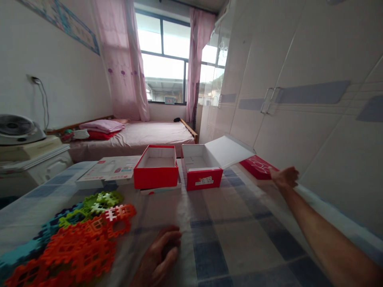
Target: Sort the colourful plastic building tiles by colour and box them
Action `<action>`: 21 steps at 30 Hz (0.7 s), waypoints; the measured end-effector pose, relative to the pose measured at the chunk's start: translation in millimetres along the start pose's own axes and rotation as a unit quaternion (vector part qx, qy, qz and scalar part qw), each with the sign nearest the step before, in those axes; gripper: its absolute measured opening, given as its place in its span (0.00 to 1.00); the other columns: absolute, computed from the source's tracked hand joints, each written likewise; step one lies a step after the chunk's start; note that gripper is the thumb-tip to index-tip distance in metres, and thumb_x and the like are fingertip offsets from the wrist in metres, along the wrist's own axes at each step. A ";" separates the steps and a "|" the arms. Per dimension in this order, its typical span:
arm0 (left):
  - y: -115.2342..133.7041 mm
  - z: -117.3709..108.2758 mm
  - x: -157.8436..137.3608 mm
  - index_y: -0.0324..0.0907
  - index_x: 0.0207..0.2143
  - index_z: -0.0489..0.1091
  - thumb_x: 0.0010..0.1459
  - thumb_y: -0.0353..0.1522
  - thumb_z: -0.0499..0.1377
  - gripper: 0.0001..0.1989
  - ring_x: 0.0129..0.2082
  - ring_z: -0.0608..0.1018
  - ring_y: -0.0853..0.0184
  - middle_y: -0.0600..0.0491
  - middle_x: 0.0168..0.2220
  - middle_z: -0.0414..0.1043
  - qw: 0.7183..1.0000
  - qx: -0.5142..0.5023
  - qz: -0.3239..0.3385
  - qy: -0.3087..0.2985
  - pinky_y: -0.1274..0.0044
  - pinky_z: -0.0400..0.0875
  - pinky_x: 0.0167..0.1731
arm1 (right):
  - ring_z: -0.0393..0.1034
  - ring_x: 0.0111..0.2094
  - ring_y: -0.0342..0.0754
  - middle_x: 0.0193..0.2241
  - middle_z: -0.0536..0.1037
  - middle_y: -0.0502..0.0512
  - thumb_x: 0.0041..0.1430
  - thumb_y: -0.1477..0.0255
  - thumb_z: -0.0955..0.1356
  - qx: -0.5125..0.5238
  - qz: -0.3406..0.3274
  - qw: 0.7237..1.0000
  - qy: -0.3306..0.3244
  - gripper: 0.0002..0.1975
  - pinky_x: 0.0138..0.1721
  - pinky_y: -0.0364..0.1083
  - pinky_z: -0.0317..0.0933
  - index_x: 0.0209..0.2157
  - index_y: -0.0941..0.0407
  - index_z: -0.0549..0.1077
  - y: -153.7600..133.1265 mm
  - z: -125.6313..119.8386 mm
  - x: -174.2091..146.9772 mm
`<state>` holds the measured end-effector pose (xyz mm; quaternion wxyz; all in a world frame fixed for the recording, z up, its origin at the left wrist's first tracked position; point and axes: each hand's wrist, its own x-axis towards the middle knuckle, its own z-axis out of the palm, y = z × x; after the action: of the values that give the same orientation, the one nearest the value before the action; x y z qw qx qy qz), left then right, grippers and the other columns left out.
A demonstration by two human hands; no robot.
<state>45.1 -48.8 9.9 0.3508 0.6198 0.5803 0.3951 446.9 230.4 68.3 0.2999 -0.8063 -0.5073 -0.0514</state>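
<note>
My left hand (161,255) rests low in the middle over the checked cloth, fingers loosely bent, thumb apart, holding nothing visible. Left of it lies a pile of interlocking plastic pieces (80,243) in orange, green, blue and white. My right arm stretches far out to the right. At its end, my right hand (285,177) is beside the near end of a flat red box or lid (259,166) with white line patterns; its thumb side seems to touch it. Its fingers look apart, slightly blurred. An open red box (157,177) and a red box with a raised white flap (205,179) stand mid-table.
A flat white printed box (110,169) lies at the table's back left. Checked cloth (236,239) covers the table. Behind it is a bed (149,133) with pillows; a white wardrobe (299,131) borders the right. A fan (19,128) sits at the left.
</note>
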 end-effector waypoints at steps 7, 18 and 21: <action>-2.6 -1.3 0.7 0.44 0.40 0.72 0.55 0.36 0.52 0.14 0.47 0.74 0.64 0.51 0.50 0.70 1.000 0.016 0.011 -0.016 0.80 0.68 0.46 | 0.58 0.55 0.62 0.55 0.64 0.67 0.54 0.63 0.66 -0.197 -0.243 0.949 -0.041 0.30 0.49 0.59 0.57 0.57 0.60 0.58 -2.8 25.2 -18.6; -2.6 0.2 0.4 0.42 0.39 0.72 0.54 0.34 0.52 0.13 0.45 0.75 0.64 0.48 0.49 0.70 1.000 0.002 0.017 -0.008 0.78 0.69 0.44 | 0.70 0.43 0.60 0.46 0.71 0.75 0.58 0.70 0.61 -0.256 -0.327 0.909 0.027 0.21 0.37 0.51 0.61 0.51 0.67 0.64 54.1 -19.4 -51.4; -1.1 0.6 0.2 0.42 0.38 0.73 0.54 0.34 0.53 0.13 0.47 0.74 0.63 0.48 0.49 0.70 1.000 -0.005 0.020 -0.007 0.78 0.68 0.46 | 0.71 0.41 0.59 0.46 0.72 0.72 0.58 0.72 0.61 -0.263 -0.324 0.908 0.035 0.20 0.37 0.50 0.61 0.50 0.66 0.66 86.7 -38.3 -56.6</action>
<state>45.2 -48.5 8.7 0.3496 0.6321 0.5638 0.4004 501.8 138.9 40.2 0.0611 -0.6449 -0.6979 -0.3056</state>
